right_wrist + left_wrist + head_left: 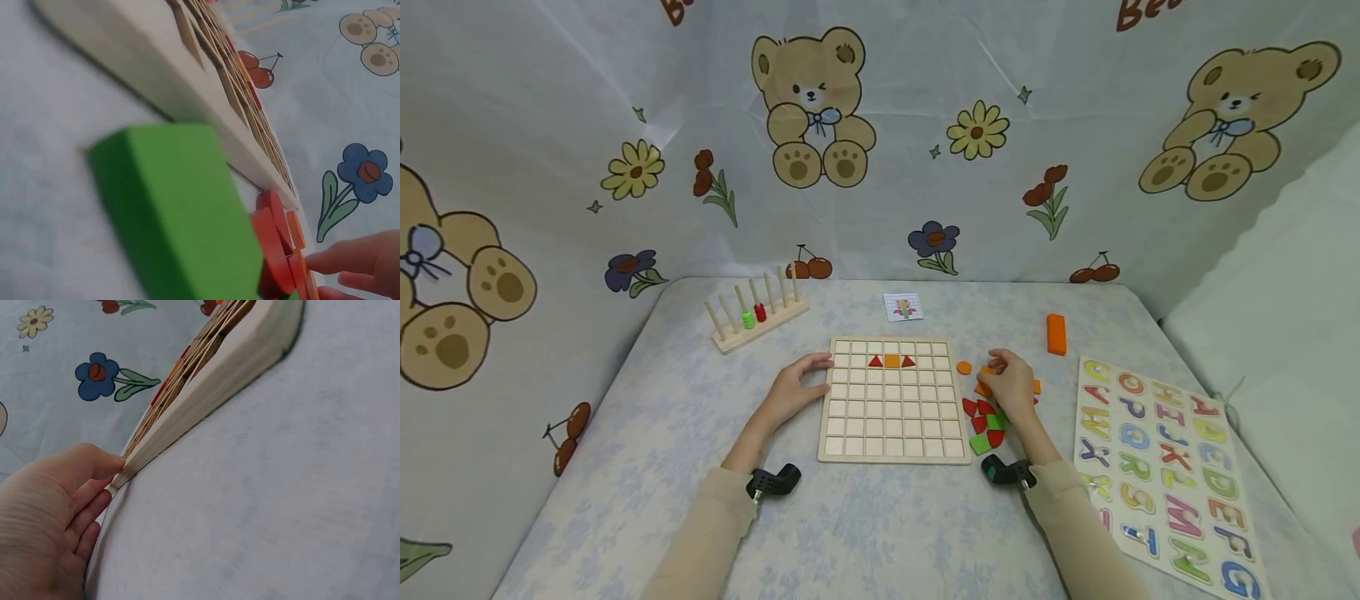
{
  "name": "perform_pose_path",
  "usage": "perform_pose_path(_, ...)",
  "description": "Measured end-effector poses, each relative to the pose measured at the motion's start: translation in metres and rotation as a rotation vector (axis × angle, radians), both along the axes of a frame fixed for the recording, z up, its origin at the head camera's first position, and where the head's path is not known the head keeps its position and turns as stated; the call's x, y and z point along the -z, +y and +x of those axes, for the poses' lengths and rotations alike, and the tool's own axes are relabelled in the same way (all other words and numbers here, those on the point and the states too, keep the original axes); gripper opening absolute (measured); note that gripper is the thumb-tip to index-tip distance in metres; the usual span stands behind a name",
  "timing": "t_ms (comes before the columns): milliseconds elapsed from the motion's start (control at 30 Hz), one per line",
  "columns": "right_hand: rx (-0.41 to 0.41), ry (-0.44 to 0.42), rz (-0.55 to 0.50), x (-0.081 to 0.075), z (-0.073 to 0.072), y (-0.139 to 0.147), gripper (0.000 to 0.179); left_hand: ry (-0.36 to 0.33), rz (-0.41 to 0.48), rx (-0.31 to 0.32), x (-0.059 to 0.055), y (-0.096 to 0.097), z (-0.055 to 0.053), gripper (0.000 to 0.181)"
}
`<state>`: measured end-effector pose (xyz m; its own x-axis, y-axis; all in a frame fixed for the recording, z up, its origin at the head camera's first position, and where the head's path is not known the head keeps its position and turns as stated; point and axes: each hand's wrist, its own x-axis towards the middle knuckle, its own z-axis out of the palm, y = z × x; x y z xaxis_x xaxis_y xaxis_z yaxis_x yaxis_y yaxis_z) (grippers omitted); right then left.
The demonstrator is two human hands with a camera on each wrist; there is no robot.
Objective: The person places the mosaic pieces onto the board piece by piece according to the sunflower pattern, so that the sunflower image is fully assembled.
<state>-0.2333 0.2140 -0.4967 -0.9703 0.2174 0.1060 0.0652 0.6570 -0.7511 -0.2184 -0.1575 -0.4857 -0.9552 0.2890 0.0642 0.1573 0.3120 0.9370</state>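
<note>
A wooden grid board (880, 455) lies in the middle of the table. One row of it bears an orange square block (892, 361) between two red triangle blocks (876, 362). My left hand (793, 390) holds the board's left edge; in the left wrist view the thumb (103, 464) is on the rim and the fingers are against the side. To the right of the board, my right hand (1011, 385) pinches an orange block (982, 388) among loose pieces. Red blocks (979, 424) and green blocks (981, 444) lie just below that hand.
An orange circle block (964, 367) lies beside the board. Behind stand a wooden peg rack (763, 327) with green and red beads and a small picture card (903, 307). At the right lie an orange bar (1056, 334) and an alphabet puzzle board (1150, 467).
</note>
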Motion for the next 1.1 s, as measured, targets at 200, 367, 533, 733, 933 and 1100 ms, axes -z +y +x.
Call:
perform_pose_path(200,-0.013,-0.015,0.002,0.001,-0.003,-0.003,0.045,-0.012,-0.002,0.001,-0.002,0.000,0.001,0.053)
perform_pose_path(367,-0.006,0.027,0.000,0.000,-0.002,-0.006,0.044,-0.015,-0.003,-0.003,-0.004,-0.001,0.001,0.053)
perform_pose_path(533,-0.059,0.084,-0.063,-0.008,-0.002,-0.025,0.043,-0.009,0.005,0.001,-0.005,-0.003,0.001,0.053)
perform_pose_path(733,-0.243,0.087,-0.123,-0.018,-0.003,-0.073,0.042,-0.006,0.005,0.007,-0.004,-0.004,0.001,0.053)
perform_pose_path(933,-0.377,0.069,-0.132,-0.015,-0.003,-0.119,0.043,-0.009,0.000,0.009,-0.003,-0.003,0.000,0.053)
perform_pose_path(1100,-0.426,0.069,-0.113,-0.008,-0.006,-0.140,0.039,-0.006,0.005,0.010,-0.001,-0.002,-0.001,0.053)
